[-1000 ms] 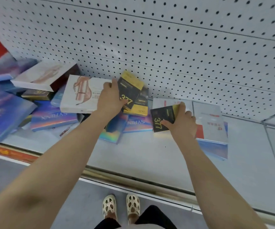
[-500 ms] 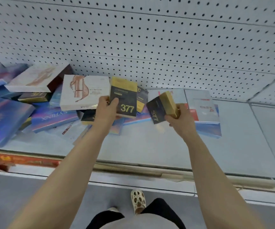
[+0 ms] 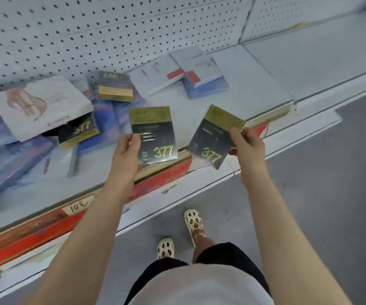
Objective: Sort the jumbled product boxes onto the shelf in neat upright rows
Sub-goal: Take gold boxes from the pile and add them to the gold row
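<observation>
two black-and-gold boxes are up off the shelf [image 3: 232, 102], one pinched in the left hand [image 3: 126, 150], the left box [image 3: 153, 134], and one in the right hand [image 3: 247, 144], the right box [image 3: 216, 135]. more lie jumbled far left in the pile [image 3: 45, 119], blurry, perhaps two matching. next, stand both upright on the bare shelf right.

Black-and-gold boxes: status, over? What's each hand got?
Left hand grips one 377 box; right hand grips another. Neither shelved yet. Jumbled pile covers shelf's left; right part bare.
</observation>
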A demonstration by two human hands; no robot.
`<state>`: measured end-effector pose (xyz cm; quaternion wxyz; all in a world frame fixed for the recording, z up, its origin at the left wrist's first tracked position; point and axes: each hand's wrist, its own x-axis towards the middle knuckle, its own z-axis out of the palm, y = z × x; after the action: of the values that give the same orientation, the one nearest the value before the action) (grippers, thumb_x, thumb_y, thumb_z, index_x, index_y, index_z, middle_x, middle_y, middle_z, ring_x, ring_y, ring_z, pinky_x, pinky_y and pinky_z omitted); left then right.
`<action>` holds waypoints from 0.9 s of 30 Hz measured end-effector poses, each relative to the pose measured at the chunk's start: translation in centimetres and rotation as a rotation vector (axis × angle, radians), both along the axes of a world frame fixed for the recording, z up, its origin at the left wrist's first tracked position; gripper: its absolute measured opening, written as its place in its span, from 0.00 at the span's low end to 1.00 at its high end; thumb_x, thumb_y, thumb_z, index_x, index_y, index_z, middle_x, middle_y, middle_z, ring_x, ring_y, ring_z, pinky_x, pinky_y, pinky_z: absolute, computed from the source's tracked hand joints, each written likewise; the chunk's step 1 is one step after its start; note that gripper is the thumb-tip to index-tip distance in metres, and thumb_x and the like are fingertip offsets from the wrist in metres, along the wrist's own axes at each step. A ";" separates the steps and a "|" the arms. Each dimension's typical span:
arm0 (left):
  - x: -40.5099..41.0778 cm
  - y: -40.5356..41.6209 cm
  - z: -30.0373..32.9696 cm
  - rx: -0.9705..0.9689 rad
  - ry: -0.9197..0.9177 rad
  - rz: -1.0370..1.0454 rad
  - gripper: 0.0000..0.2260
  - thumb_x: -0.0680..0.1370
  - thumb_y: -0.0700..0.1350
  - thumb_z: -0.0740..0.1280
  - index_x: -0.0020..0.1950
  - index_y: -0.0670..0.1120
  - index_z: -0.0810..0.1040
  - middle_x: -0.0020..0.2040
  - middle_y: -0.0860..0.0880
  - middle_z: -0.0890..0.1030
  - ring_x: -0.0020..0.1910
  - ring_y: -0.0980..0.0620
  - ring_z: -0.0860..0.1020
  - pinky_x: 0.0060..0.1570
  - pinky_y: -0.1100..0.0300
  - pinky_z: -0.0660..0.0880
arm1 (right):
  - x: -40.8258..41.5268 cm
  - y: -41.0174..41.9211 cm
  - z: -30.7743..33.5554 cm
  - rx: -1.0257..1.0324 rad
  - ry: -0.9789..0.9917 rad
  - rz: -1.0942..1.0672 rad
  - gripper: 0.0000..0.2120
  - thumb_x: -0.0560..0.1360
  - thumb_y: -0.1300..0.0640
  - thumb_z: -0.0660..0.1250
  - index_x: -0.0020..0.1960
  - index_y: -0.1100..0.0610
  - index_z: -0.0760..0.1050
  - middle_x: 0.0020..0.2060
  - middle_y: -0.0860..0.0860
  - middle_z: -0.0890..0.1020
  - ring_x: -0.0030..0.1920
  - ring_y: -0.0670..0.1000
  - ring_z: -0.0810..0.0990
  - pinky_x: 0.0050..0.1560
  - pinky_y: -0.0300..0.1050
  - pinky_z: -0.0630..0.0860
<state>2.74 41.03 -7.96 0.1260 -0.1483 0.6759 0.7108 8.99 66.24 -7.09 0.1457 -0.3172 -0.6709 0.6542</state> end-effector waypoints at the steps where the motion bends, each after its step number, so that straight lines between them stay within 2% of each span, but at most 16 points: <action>1: 0.5 1.0 -0.1 -0.025 0.004 -0.041 0.07 0.82 0.52 0.61 0.51 0.52 0.76 0.55 0.47 0.82 0.55 0.46 0.81 0.59 0.41 0.76 | 1.6 0.9 0.0 -0.002 -0.009 -0.039 0.03 0.79 0.55 0.67 0.49 0.53 0.78 0.39 0.48 0.82 0.38 0.47 0.79 0.34 0.38 0.76; 3: 1.6 3.6 -0.3 -0.053 0.023 -0.124 0.07 0.82 0.52 0.61 0.50 0.52 0.76 0.56 0.44 0.82 0.57 0.42 0.80 0.61 0.39 0.75 | 4.7 2.9 0.1 0.000 -0.037 -0.113 0.03 0.79 0.52 0.66 0.49 0.51 0.78 0.43 0.48 0.84 0.42 0.47 0.81 0.36 0.38 0.76; 5: 2.5 6.6 -0.4 -0.048 0.036 -0.193 0.06 0.82 0.51 0.61 0.50 0.51 0.76 0.55 0.43 0.82 0.55 0.42 0.81 0.60 0.41 0.76 | 7.2 5.0 0.0 -0.016 -0.055 -0.190 0.06 0.79 0.51 0.66 0.51 0.53 0.78 0.45 0.50 0.85 0.44 0.49 0.82 0.41 0.43 0.78; 7: 3.6 10.0 -0.4 -0.035 0.048 -0.264 0.05 0.82 0.50 0.62 0.51 0.51 0.76 0.53 0.45 0.83 0.48 0.48 0.83 0.50 0.50 0.80 | 9.4 7.4 -0.3 -0.044 -0.048 -0.264 0.06 0.80 0.52 0.66 0.51 0.54 0.78 0.44 0.51 0.85 0.44 0.49 0.83 0.43 0.46 0.78; 9: 4.6 13.6 -0.4 -0.010 0.051 -0.334 0.04 0.82 0.48 0.62 0.53 0.51 0.75 0.50 0.47 0.84 0.44 0.53 0.83 0.39 0.59 0.79 | 11.6 10.1 -0.5 -0.060 -0.040 -0.324 0.05 0.80 0.53 0.66 0.48 0.52 0.77 0.42 0.49 0.85 0.41 0.46 0.83 0.42 0.44 0.78; 10: 5.1 15.6 -0.5 0.003 0.046 -0.373 0.04 0.82 0.47 0.61 0.54 0.51 0.75 0.50 0.48 0.84 0.43 0.54 0.83 0.37 0.61 0.79 | 12.6 11.7 -0.7 -0.065 -0.037 -0.349 0.05 0.80 0.53 0.66 0.47 0.51 0.77 0.41 0.47 0.84 0.40 0.44 0.83 0.41 0.43 0.79; 12: 6.1 19.8 -0.8 0.013 0.041 -0.450 0.05 0.82 0.47 0.61 0.55 0.52 0.76 0.51 0.49 0.84 0.44 0.54 0.83 0.39 0.60 0.79 | 14.7 15.3 -1.0 -0.070 -0.037 -0.398 0.05 0.80 0.52 0.65 0.47 0.51 0.76 0.41 0.47 0.84 0.40 0.42 0.83 0.42 0.43 0.79; 16: 8.1 29.0 -1.8 0.017 0.034 -0.519 0.05 0.82 0.48 0.62 0.52 0.54 0.77 0.49 0.52 0.83 0.47 0.51 0.81 0.46 0.54 0.76 | 18.5 23.0 -1.1 -0.061 -0.044 -0.461 0.04 0.80 0.54 0.65 0.47 0.52 0.77 0.42 0.49 0.84 0.42 0.47 0.82 0.41 0.44 0.79; 20: 10.5 39.3 -3.0 0.017 0.042 -0.592 0.07 0.82 0.47 0.62 0.58 0.47 0.75 0.49 0.49 0.82 0.40 0.59 0.82 0.34 0.65 0.77 | 22.7 31.8 -0.6 -0.018 -0.058 -0.499 0.05 0.79 0.54 0.66 0.48 0.56 0.77 0.44 0.54 0.80 0.43 0.51 0.78 0.42 0.48 0.75; 23: 11.6 46.0 -3.1 0.009 0.051 -0.634 0.10 0.81 0.49 0.63 0.60 0.47 0.74 0.52 0.49 0.82 0.40 0.59 0.82 0.33 0.66 0.76 | 24.8 37.8 -0.6 -0.014 -0.078 -0.551 0.11 0.79 0.55 0.67 0.52 0.63 0.76 0.43 0.55 0.79 0.42 0.52 0.76 0.43 0.50 0.74; 25: 11.7 49.7 -3.2 -0.012 0.055 -0.669 0.09 0.81 0.50 0.63 0.59 0.50 0.75 0.53 0.50 0.82 0.44 0.57 0.83 0.37 0.63 0.77 | 25.4 41.4 -0.8 -0.025 -0.080 -0.582 0.11 0.79 0.55 0.67 0.54 0.62 0.77 0.43 0.54 0.81 0.41 0.49 0.78 0.41 0.47 0.75; 27: 11.3 53.3 -3.2 -0.041 0.076 -0.718 0.05 0.81 0.52 0.62 0.55 0.55 0.75 0.52 0.52 0.83 0.47 0.54 0.83 0.41 0.60 0.77 | 25.4 44.9 -1.1 -0.045 -0.071 -0.593 0.09 0.79 0.55 0.66 0.56 0.59 0.77 0.44 0.52 0.83 0.39 0.44 0.81 0.38 0.39 0.77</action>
<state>14.07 94.36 -11.17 0.3394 0.1223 0.7034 0.6125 34.38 111.16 -8.15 0.2998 -0.5251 -0.5391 0.5863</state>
